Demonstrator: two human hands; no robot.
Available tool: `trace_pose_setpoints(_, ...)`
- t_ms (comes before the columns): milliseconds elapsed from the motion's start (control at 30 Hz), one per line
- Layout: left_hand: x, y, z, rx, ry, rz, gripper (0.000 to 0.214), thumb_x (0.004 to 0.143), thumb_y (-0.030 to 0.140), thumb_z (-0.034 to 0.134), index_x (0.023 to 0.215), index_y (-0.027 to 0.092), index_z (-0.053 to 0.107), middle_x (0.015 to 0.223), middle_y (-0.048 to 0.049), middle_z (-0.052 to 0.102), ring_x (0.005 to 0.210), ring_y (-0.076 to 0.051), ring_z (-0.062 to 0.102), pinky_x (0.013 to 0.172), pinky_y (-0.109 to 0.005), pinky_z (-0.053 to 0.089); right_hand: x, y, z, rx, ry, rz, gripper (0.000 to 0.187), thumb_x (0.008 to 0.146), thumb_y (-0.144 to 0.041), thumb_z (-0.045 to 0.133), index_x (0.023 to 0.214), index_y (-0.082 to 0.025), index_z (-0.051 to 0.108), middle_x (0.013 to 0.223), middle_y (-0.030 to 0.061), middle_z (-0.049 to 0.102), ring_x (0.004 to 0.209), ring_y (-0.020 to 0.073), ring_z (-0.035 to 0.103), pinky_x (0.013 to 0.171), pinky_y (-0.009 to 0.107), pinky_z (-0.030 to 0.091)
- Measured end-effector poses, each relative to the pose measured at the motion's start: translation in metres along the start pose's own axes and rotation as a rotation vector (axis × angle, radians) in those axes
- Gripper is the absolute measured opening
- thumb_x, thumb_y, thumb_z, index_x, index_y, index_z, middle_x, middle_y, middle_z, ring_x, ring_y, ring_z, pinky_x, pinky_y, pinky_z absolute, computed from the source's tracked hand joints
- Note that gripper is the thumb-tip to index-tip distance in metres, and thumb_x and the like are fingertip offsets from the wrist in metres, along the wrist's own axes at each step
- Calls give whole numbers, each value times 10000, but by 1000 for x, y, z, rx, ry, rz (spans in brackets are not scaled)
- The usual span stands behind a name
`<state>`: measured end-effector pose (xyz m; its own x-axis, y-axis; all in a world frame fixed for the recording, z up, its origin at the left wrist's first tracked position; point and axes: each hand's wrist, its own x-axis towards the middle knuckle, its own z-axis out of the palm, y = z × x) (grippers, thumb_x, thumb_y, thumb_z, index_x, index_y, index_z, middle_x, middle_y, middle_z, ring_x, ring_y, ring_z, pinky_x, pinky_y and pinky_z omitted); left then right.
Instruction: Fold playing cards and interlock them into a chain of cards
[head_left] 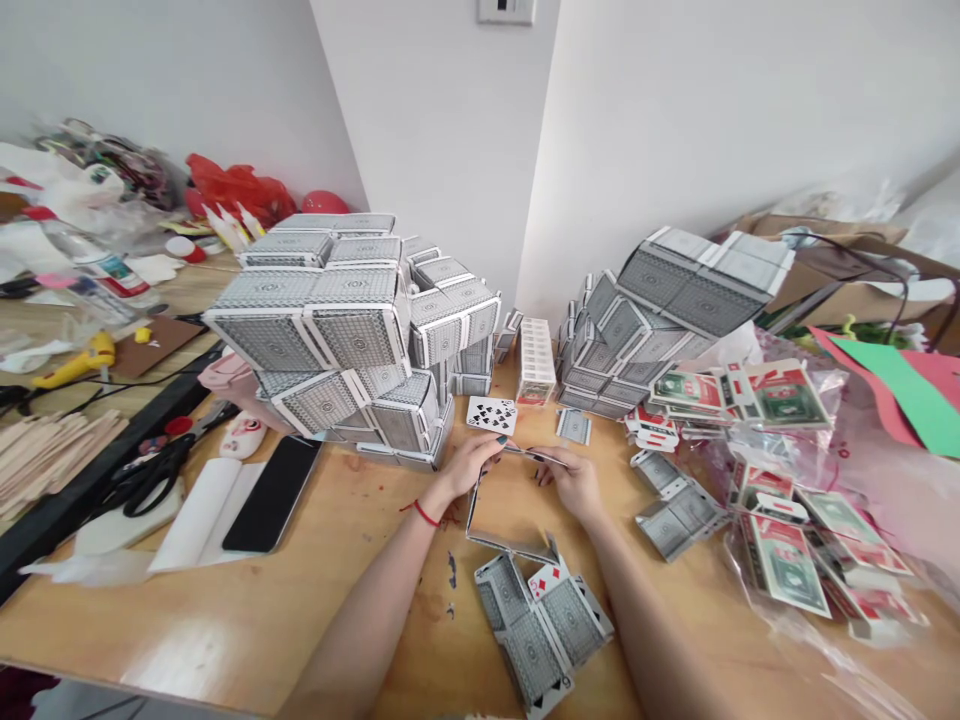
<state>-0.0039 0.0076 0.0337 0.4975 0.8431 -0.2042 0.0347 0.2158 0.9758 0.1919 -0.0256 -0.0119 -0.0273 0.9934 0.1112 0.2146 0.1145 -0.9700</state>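
While both bare hands work near the middle of the table's long near side, the left hand (466,468), a red string tied around its wrist (418,513), and the right hand (571,482) hold between them a hollow rectangular frame of joined card strips (474,505), seen nearly edge-on. Its long axis runs left to right, roughly parallel to the near edge of the wooden table (225,620). The upper bar spans the gap between the hands, and the lower bar sits on the tabletop, closer to the person. The left fingertips (504,447) close on the upper bar's left end and the right fingertips (544,472) on its right end, so each hand's fingers appear pinched together on the card, though the exact grip is partly hidden. Neither hand is clearly nearer. Just beyond the left hand lies a face-up spade card (491,415), and just beyond the right hand lies a small gray-backed card (574,426). Nearer the person, a chain of gray-backed cards (536,625) lies flat on the table. Tall interlocked card towers (322,320) rise toward the far left corner, and a second card structure (675,300) stands toward the far right. Green-and-red banknote-print cards (780,570) lie on clear plastic at the right, while black-handled scissors (150,478) and a smartphone (274,495) lie at the left.
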Motion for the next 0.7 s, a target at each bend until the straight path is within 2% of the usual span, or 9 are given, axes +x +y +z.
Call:
trace_pose_setpoints(100,-1,-2,-4,-49,63,-36,394,768,420,400,933,116,588,632,8,409,474,-52,309,377,-171,159,-2,3,-8,16,76,23,259,764,-292,447,874,-201,663,565,10,601,426,118,506,423,250,446)
trace_pose_setpoints(167,-1,-3,-6,-71,50,-45,406,773,427,391,974,124,571,645,12,399,464,-45,298,370,-163,149,-3,5,-11,19,115,21,256,768,-308,451,860,-199,663,541,7,584,410,116,489,409,246,427)
trace_pose_setpoints(267,-1,-4,-7,-72,0,-61,405,757,430,421,992,134,567,667,8,412,473,-40,312,369,-153,143,-3,6,-10,20,115,-2,241,765,-318,465,859,-214,661,560,2,589,445,124,517,462,264,451)
trace_pose_setpoints(433,-2,-5,-8,-105,7,-61,404,753,438,417,1004,153,555,674,13,417,475,-41,330,365,-147,156,-2,3,-2,51,183,-54,239,767,-338,470,855,-221,659,686,24,642,525,139,563,542,293,478)
trace_pose_setpoints(700,-2,-6,-7,-114,14,-61,382,758,436,413,976,155,551,660,14,424,478,-47,338,358,-143,159,-1,2,3,62,55,-89,224,777,-281,454,868,-241,655,737,32,644,596,154,588,608,319,499)
